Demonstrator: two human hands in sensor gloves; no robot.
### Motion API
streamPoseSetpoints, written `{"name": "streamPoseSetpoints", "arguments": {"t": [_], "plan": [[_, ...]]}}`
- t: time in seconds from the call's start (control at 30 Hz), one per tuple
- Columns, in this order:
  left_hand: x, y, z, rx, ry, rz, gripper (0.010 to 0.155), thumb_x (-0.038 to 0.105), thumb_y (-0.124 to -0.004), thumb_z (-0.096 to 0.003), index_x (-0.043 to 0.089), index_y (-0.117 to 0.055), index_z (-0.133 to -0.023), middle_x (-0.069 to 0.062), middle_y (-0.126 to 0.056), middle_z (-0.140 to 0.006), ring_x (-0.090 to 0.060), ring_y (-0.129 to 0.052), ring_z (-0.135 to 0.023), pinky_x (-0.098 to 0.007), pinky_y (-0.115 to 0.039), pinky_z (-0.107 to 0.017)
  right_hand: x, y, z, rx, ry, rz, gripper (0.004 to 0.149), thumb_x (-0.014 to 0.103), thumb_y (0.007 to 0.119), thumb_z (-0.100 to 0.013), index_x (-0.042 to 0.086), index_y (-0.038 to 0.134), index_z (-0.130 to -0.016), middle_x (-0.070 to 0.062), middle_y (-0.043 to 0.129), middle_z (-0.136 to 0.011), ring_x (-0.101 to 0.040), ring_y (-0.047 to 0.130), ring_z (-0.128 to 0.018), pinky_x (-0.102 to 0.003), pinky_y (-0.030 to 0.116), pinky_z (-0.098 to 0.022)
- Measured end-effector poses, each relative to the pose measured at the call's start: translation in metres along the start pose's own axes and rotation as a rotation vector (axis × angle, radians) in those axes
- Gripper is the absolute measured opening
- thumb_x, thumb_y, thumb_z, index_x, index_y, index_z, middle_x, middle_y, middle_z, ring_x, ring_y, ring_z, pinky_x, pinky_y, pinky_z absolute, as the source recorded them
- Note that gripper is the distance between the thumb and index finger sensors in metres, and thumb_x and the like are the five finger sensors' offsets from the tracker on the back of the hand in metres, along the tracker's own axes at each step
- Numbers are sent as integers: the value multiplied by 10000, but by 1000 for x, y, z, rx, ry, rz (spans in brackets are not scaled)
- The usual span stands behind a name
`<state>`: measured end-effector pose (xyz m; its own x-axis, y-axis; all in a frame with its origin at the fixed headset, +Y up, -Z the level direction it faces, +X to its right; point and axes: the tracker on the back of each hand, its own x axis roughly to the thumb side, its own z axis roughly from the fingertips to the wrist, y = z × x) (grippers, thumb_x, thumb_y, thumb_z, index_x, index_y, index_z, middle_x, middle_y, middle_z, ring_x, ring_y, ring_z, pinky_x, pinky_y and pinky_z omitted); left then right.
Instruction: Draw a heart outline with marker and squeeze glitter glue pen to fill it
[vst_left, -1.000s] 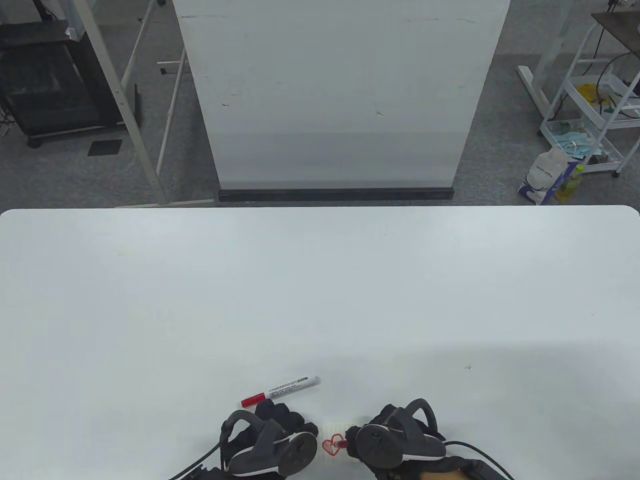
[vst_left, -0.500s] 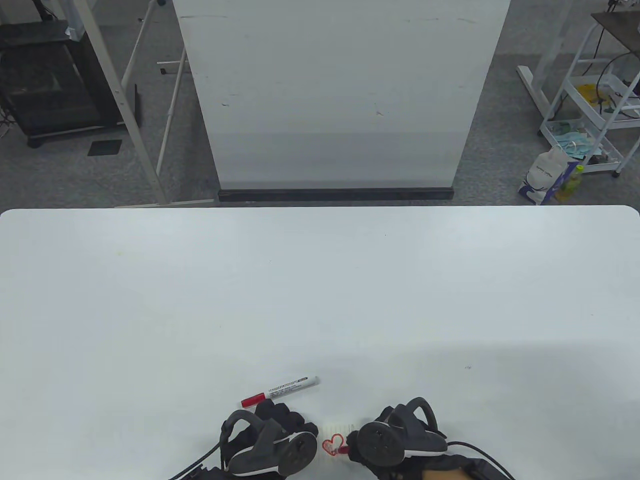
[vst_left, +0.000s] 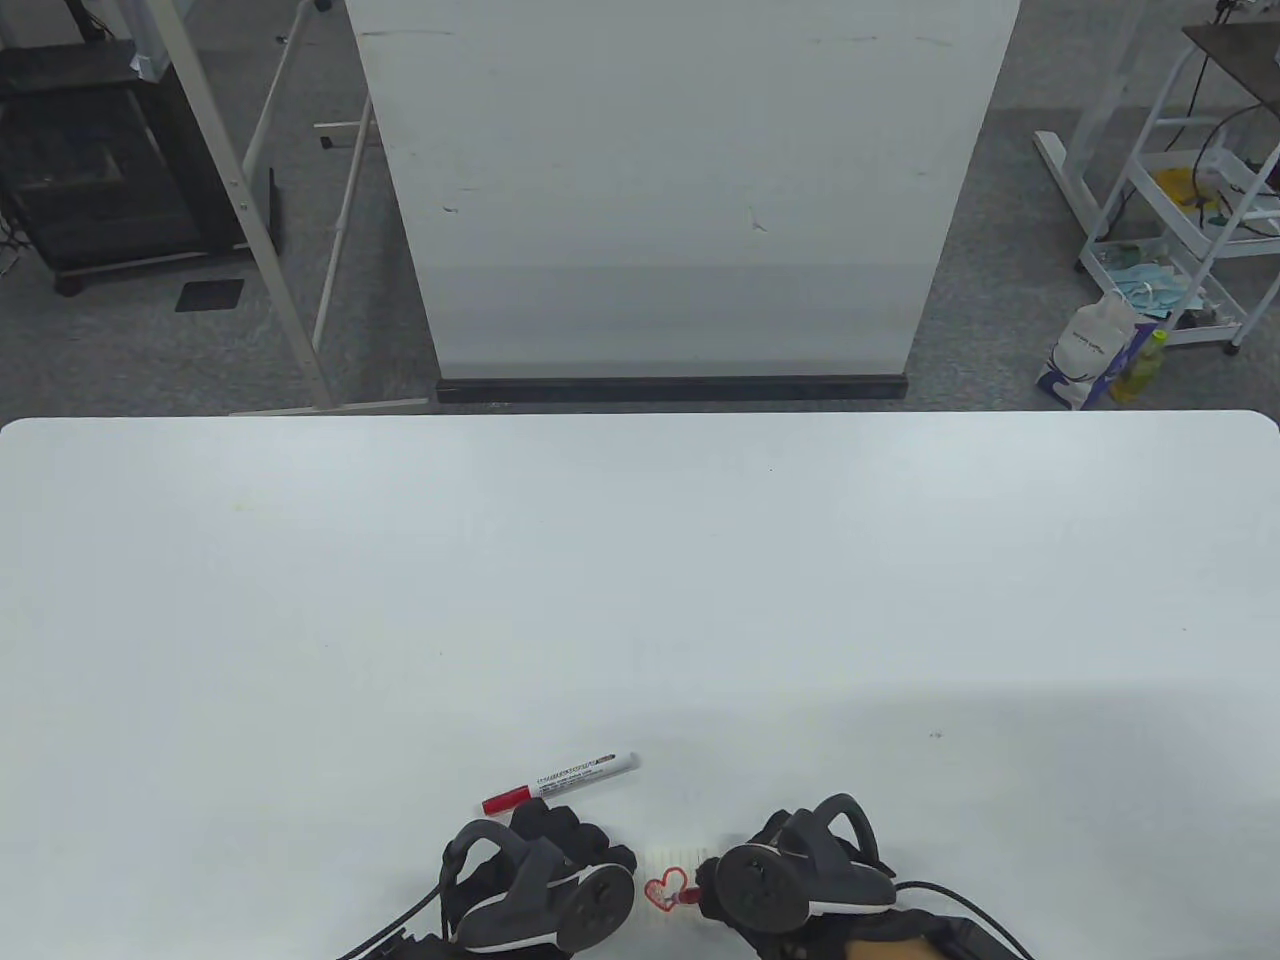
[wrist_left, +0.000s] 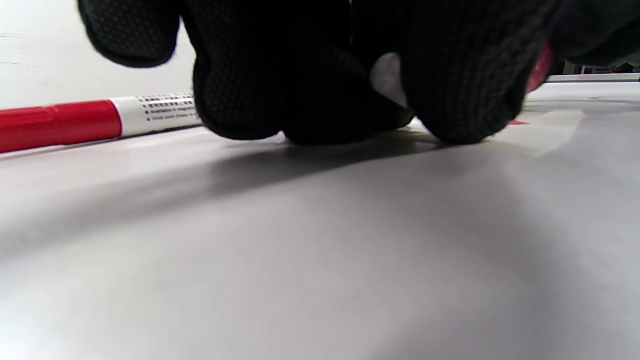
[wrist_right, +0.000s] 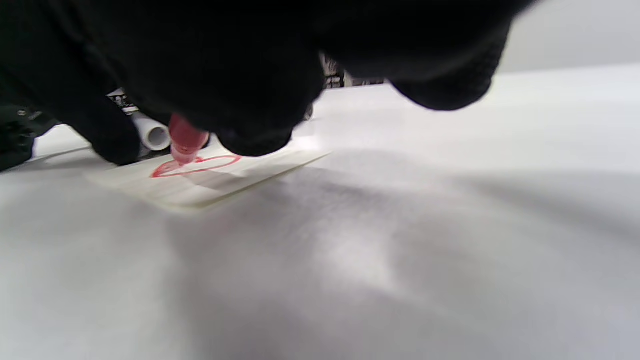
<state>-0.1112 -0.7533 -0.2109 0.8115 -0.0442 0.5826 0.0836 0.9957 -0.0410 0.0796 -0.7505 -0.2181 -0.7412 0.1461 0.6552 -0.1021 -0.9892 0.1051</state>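
Note:
A small paper (vst_left: 672, 860) with a red heart outline (vst_left: 664, 889) lies at the table's near edge between my hands. My right hand (vst_left: 775, 880) grips a red glitter glue pen (wrist_right: 186, 137); its tip touches the heart outline (wrist_right: 197, 166) on the paper (wrist_right: 210, 187). My left hand (vst_left: 545, 880) rests knuckles-down on the table just left of the paper, its fingers (wrist_left: 320, 90) curled and holding nothing I can see. The marker (vst_left: 560, 780), white with a red cap, lies on the table just beyond the left hand, and it also shows in the left wrist view (wrist_left: 95, 120).
The white table (vst_left: 640, 580) stretches far beyond the hands. Cables run from both gloves off the bottom edge. A white board stands on the floor behind the table, with a cart at the far right.
My right hand has shifted slightly, moving the pen tip a little toward the lower right of the heart. The left hand and the marker have stayed put.

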Motion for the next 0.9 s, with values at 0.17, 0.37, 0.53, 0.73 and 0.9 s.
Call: {"name": "streamPoseSetpoints", "arguments": {"t": [0.17, 0.37, 0.53, 0.73, 0.9], "plan": [[0, 0, 0, 0, 0, 0, 462, 482, -878, -431, 279, -880, -847, 2, -977, -756, -295, -941, -696, -636, -657, -658, -2, -1, -1, 52, -16, -32, 429, 418, 826, -364, 149, 983, -660, 40, 1004, -157, -139, 941, 1, -396, 879, -425], [0, 0, 0, 0, 0, 0, 462, 482, -878, -431, 279, -881, -846, 3, -978, -755, -295, -941, -695, -635, -658, -658, -3, -1, 0, 66, -22, -49, 429, 421, 828, -360, 155, 985, -658, 43, 1005, -155, -138, 943, 1, -391, 879, -428], [0, 0, 0, 0, 0, 0, 461, 481, -878, -432, 281, -879, -846, 3, -978, -756, -295, -941, -696, -634, -658, -658, 0, -1, -1, 9, -3, -9, 430, 419, 826, -362, 155, 981, -664, 43, 1006, -155, -137, 944, 5, -389, 883, -423], [0, 0, 0, 0, -1, 2, 462, 481, -879, -432, 278, -881, -846, 1, -977, -756, -296, -940, -696, -635, -657, -658, -2, -2, 1, 68, -38, -62, 427, 420, 832, -356, 155, 988, -652, 42, 1002, -146, -140, 938, 7, -390, 878, -428], [0, 0, 0, 0, 0, -1, 462, 482, -878, -432, 279, -880, -847, 3, -978, -756, -295, -941, -696, -635, -657, -659, -1, -1, 0, 22, -13, -41, 427, 424, 826, -363, 163, 981, -663, 45, 1003, -159, -138, 942, -2, -392, 875, -429]]}}
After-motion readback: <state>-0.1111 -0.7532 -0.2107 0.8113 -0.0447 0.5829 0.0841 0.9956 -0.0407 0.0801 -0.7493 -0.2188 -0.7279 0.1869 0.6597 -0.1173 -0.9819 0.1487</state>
